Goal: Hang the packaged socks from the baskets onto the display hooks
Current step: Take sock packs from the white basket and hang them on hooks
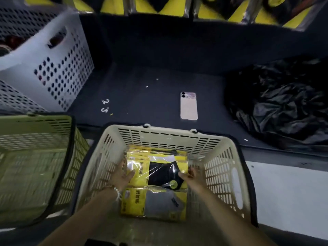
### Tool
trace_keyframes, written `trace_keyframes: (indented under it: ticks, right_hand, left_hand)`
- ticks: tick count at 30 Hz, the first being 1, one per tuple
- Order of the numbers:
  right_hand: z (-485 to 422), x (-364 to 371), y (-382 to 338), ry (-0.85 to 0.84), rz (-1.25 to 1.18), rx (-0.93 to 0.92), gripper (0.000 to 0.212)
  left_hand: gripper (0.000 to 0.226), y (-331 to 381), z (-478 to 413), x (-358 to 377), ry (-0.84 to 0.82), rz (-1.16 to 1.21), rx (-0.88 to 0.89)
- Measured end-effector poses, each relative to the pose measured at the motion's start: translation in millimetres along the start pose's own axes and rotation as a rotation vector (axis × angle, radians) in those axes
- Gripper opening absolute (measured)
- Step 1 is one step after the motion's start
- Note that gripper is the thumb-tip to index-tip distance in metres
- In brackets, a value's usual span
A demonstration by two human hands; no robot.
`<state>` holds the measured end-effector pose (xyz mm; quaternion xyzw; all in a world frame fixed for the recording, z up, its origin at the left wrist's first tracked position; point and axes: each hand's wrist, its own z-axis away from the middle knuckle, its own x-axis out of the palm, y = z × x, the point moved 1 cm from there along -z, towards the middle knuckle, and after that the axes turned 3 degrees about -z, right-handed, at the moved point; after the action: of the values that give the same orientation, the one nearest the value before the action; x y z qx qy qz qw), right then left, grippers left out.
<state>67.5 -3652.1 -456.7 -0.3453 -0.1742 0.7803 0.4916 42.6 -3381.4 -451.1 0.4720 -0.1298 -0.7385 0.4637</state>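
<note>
Inside the cream basket (220, 167), both hands hold the top black-sock pack (159, 172) of a stack: the left hand (124, 173) pinches its left edge, the right hand (191, 174) curls around its right edge. A grey-sock pack (159, 203) lies nearer.

You've got a pink phone (189, 108) face down at 12 o'clock, crumpled black plastic bag (280, 103) at 2, little white bits (105, 106) at 11.
</note>
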Motion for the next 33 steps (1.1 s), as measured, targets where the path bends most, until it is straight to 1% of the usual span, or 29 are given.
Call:
trace_keyframes:
  ticks: [4, 5, 8, 11, 13, 14, 16, 18, 19, 21, 24, 25, 26, 27, 28, 29, 31, 33]
  right_hand:
    - [-17, 13, 7, -0.078, -0.011, 0.042, 0.076]
    - [-20, 16, 8, -0.080, -0.034, 0.044, 0.072]
    - [-20, 18, 7, -0.042, -0.129, -0.004, 0.044]
    - [-18, 15, 3, -0.040, -0.197, -0.073, 0.042]
    - [-12, 12, -7, -0.065, -0.217, -0.115, 0.044]
    - [-8, 11, -13, -0.081, -0.230, -0.136, 0.044]
    - [1, 8, -23, -0.096, -0.244, -0.188, 0.039]
    - [11, 4, -31, -0.093, -0.253, -0.237, 0.032]
    - [17, 1, -35, -0.089, -0.268, -0.257, 0.030]
    - [31, -8, -42, -0.078, -0.300, -0.266, 0.029]
    - [55, -29, -56, -0.041, -0.377, -0.310, 0.027]
    - [63, -36, -62, -0.027, -0.409, -0.331, 0.024]
    - [72, -42, -67, -0.008, -0.446, -0.353, 0.021]
    - [81, -48, -72, 0.015, -0.484, -0.377, 0.018]
    - [89, -53, -76, 0.035, -0.521, -0.394, 0.016]
    - [97, -58, -80, 0.046, -0.557, -0.401, 0.015]
    - [114, -66, -87, 0.055, -0.631, -0.417, 0.025]
    - [129, -74, -93, 0.057, -0.694, -0.431, 0.045]
  left_hand:
    - [0.059, -16, -12, 11, -0.019, 0.070, -0.103]
    - [0.058, -19, -14, 13, -0.007, 0.091, -0.119]
    - [0.058, -25, -20, 20, 0.005, 0.163, -0.176]
    - [0.045, -25, -24, 23, 0.026, 0.217, -0.197]
    - [0.042, -24, -24, 23, 0.024, 0.229, -0.202]
    - [0.045, -23, -21, 22, 0.006, 0.222, -0.211]
    - [0.059, -21, -15, 20, -0.016, 0.237, -0.225]
    - [0.072, -16, -7, 16, -0.010, 0.284, -0.222]
    - [0.074, -13, -3, 14, 0.003, 0.297, -0.211]
    - [0.074, -2, 8, 8, 0.048, 0.338, -0.208]
    - [0.062, 21, 27, 1, 0.169, 0.481, -0.194]
    - [0.061, 30, 33, -1, 0.210, 0.573, -0.209]
    - [0.068, 41, 40, -2, 0.219, 0.712, -0.248]
    - [0.074, 54, 47, -2, 0.186, 0.883, -0.289]
    - [0.073, 70, 55, -2, 0.115, 1.039, -0.309]
    - [0.066, 87, 65, -2, 0.025, 1.167, -0.293]
    - [0.047, 124, 84, -3, -0.132, 1.312, -0.185]
    - [0.042, 159, 103, -9, -0.236, 1.334, -0.043]
